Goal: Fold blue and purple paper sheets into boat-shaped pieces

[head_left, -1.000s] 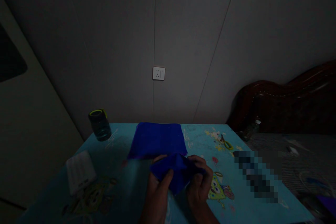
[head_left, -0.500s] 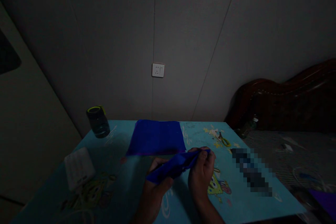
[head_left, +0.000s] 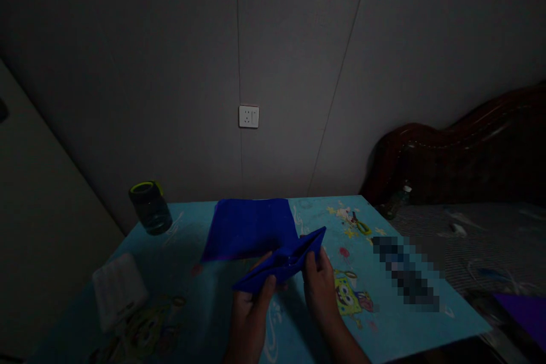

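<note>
A folded blue paper boat (head_left: pixel 286 262) is held in the air above the near middle of the table, its two pointed ends spread to the left and right and its upper folds parted. My left hand (head_left: pixel 255 301) grips its left half, the thumb on the near side and the fingers mostly hidden behind it. On the right half, my right hand (head_left: pixel 316 276) pinches the near wall close to the pointed end. Beyond the boat, a flat blue sheet (head_left: pixel 251 227) lies on the table, its near right part partly covered by the boat.
On the blue cartoon-printed tabletop (head_left: pixel 409 333) stand a dark water bottle (head_left: pixel 150 209) and a white power-bank-like block (head_left: pixel 119 290) at left. Yellow-handled scissors (head_left: pixel 362 224) and a pixelated dark object (head_left: pixel 403 273) lie at right. A bed (head_left: pixel 469 239) adjoins the right side.
Both hands have shifted grip on the paper boat. Its middle folds now show parted, and its right tip points up and right. The view has also shifted slightly.
</note>
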`<state>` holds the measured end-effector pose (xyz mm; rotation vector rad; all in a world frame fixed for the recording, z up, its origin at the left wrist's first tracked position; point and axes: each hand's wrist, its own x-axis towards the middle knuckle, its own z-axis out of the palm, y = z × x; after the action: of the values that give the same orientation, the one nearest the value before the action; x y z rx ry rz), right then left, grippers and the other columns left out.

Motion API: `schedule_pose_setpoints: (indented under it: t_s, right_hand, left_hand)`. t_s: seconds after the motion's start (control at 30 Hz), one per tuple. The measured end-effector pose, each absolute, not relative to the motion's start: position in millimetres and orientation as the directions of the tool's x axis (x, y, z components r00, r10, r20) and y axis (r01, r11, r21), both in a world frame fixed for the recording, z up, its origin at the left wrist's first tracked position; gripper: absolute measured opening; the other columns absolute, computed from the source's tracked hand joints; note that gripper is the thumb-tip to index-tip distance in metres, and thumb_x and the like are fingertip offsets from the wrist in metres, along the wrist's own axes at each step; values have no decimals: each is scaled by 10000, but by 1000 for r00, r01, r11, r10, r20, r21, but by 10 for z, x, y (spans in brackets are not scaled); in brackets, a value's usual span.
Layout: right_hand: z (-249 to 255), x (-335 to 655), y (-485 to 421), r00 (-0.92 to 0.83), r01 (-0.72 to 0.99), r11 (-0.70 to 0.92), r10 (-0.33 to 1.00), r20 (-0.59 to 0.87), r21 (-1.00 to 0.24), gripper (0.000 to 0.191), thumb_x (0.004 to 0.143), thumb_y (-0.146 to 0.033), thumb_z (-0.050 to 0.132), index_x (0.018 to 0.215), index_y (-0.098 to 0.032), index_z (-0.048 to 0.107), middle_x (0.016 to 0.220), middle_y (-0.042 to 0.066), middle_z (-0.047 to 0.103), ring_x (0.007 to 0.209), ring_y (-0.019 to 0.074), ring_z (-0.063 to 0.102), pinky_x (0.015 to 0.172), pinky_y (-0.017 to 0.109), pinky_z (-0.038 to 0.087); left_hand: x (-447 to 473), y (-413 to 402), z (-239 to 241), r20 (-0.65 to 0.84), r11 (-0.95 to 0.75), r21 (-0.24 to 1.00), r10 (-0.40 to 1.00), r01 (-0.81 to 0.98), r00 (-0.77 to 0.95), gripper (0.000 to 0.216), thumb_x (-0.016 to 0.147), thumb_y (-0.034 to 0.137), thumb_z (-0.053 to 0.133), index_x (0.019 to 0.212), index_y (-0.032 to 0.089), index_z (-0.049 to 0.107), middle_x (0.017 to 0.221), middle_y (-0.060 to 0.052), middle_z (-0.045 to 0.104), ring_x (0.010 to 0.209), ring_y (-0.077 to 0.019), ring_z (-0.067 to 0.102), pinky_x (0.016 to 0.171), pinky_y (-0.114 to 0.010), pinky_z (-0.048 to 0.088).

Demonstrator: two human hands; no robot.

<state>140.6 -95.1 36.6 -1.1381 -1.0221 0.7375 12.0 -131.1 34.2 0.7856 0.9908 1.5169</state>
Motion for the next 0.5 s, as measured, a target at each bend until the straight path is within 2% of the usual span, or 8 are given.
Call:
schedule_pose_setpoints:
  t_s: [0.1, 0.23, 0.33, 0.43, 0.5]
  right_hand:
    - [338, 1426, -958, 332, -44, 256, 916, 227, -966, 552, 811, -651, 610, 1104, -184, 638, 887, 73, 736, 809, 244, 670, 691, 325, 539]
    - [335, 1446, -902, 267, -174, 259, 941, 208, -950, 536, 847, -666, 543, 1110, -204, 614, 840, 48, 726, 656, 198, 644, 588, 295, 520]
    - [358, 1468, -851, 254, -275, 251, 950, 182, -928, 480, 846, -638, 571, 1063, -212, 617, 768, 20, 703, 572, 168, 604, 529, 268, 494]
    - [376, 1501, -828, 186, -321, 199, 972, 145, -926, 439, 822, -597, 635, 1016, -202, 636, 688, -6, 664, 505, 143, 554, 485, 250, 463]
    - [369, 1518, -833, 126, -272, 171, 982, 141, -947, 431, 797, -573, 677, 991, -190, 648, 651, -22, 630, 507, 135, 531, 494, 243, 459]
  left_hand:
    - [104, -1340, 395, 0, -47, 922, 993, -385, -121, 491, 755, 498, 733, 1148, 205, 706, 1159, -119, 724, 992, -292, 697, 808, -363, 593]
    - [84, -1452, 498, 60, -63, 960, 998, -272, -20, 430, 730, 450, 762, 1110, 253, 724, 1135, -84, 725, 992, -282, 696, 860, -343, 569]
    - [15, -1547, 526, 109, -97, 960, 993, -261, 33, 541, 699, 511, 758, 1181, 274, 694, 1247, -95, 675, 1117, -317, 641, 919, -353, 536]
    - [-103, -1571, 522, 81, -49, 963, 991, -265, 110, 637, 714, 630, 675, 1227, 252, 670, 1334, -123, 616, 1230, -357, 558, 945, -385, 512]
    - [-151, -1532, 538, 22, 6, 985, 987, -175, 158, 611, 742, 609, 659, 1234, 249, 663, 1305, -133, 631, 1225, -355, 559, 949, -398, 502]
